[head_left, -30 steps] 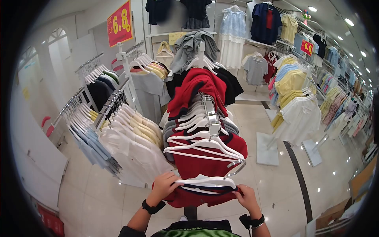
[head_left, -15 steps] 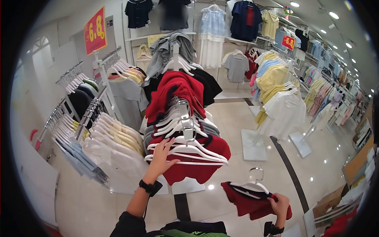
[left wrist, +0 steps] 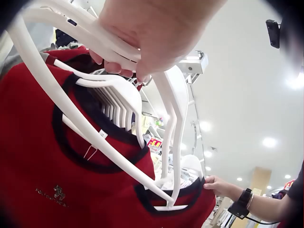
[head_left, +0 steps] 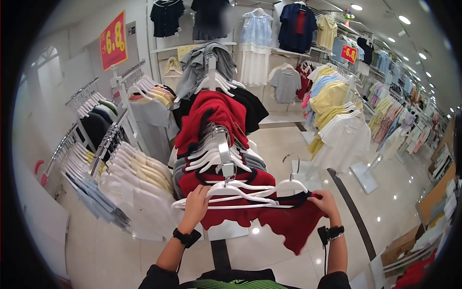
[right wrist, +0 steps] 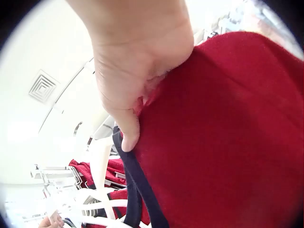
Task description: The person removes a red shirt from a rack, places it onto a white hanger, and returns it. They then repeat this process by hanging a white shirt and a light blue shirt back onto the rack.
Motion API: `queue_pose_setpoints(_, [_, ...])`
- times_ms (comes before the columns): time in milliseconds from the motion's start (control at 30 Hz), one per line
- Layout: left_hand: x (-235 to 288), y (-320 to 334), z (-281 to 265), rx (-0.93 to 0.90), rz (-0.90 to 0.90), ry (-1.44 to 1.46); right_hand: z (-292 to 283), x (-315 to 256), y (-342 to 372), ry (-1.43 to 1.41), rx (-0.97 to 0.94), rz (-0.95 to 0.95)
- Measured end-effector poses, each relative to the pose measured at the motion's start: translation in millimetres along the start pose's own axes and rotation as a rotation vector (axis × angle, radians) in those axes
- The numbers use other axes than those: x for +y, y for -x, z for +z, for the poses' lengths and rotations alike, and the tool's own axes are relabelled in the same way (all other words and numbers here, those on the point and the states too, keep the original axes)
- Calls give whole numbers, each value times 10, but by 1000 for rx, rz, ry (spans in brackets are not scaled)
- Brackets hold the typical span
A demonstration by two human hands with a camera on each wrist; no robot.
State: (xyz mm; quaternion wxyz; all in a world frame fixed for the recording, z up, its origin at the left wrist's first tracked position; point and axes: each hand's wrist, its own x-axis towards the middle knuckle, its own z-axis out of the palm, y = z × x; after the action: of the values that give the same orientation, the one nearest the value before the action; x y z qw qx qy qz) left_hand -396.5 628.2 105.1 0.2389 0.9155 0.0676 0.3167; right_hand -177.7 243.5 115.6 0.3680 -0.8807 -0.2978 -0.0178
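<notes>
My left hand (head_left: 195,204) grips the white hangers (head_left: 231,190) at the front end of the middle rack; in the left wrist view its fingers (left wrist: 114,66) curl round them. At the right, my right hand (head_left: 326,203) pinches the shoulder of a red garment (head_left: 293,219) with a dark neckline, which hangs on a white hanger (head_left: 291,186) whose metal hook is free in the air. The right wrist view shows the thumb (right wrist: 129,137) on the red cloth (right wrist: 213,128) beside the dark trim (right wrist: 137,183). Behind, another red garment (head_left: 192,181) hangs on the rack.
The middle rack's metal arm (head_left: 224,151) carries several hangers, with a red garment (head_left: 211,113) draped on top. White and yellow shirts (head_left: 137,178) hang close on the left. White shirts (head_left: 344,139) hang farther right, beyond a floor base (head_left: 306,174).
My right hand has brought the red garment up and leftward from the lower right, beside the rack's front. My left hand has moved down slightly and closed round the hangers.
</notes>
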Motion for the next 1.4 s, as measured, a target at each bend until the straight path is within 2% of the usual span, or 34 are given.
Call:
queue_pose_setpoints(33, [-2, -9, -37, 32, 16, -50, 17, 100, -127, -35, -30, -43])
queue_pose_setpoints(67, [-5, -13, -82, 38, 20, -90, -11, 157, -215, -144, -139, -4])
queue_pose_setpoints(167, [2, -18, -175, -5, 7, -132, -115, 296, -267, -137, -221, 59])
queue_pose_setpoints(367, [75, 28, -242, -8, -39, -140, -339, 506, -231, -39, -224, 52])
queue_pose_setpoints(467, [72, 13, -350, 5, 5, -245, -464, 462, -212, -14, -247, 95])
queue_pose_setpoints(533, [117, 7, -373, -13, 8, -212, -456, 342, -218, 77, -185, 33])
queue_pose_setpoints(633, [55, 44, -289, -53, 57, -136, -345, 57, -353, 24, -194, -69])
queue_pose_setpoints(700, [82, 66, -219, -78, 34, -111, -258, -159, -471, 43, -174, -118])
queue_pose_setpoints(833, [92, 86, -81, -34, 34, -55, 46, -651, -720, -123, -159, -280])
queue_pose_setpoints(933, [141, 122, -58, -22, -31, -13, 386, -1001, -902, -257, -248, -311])
queue_pose_setpoints(1000, [88, 142, -34, -8, -21, -34, 725, -1014, -1024, -299, -306, -329])
queue_pose_setpoints(1067, [30, 205, -29, 18, -15, -57, 1027, -997, -1117, -404, -544, -338])
queue_pose_setpoints(1167, [-14, 310, -66, 17, -53, -87, 1315, -1066, -1095, -432, -645, -271])
queue_pose_setpoints(1200, [-17, 350, -90, 48, -31, -57, 1355, -1118, -1075, -373, -647, -254])
queue_pose_setpoints(1233, [-30, 402, -110, 77, -9, -27, 1545, -1065, -1080, -452, -520, -316])
queue_pose_setpoints(1300, [-53, 535, -165, 76, -33, -51, 1657, -961, -1135, -456, -504, -316])
queue_pose_setpoints(1367, [-28, 651, -289, 160, -33, -158, 1705, -917, -1202, -402, -511, -303])
queue_pose_setpoints(1400, [-78, 726, -353, 160, -42, -74, 1720, -887, -1241, -348, -518, -285])
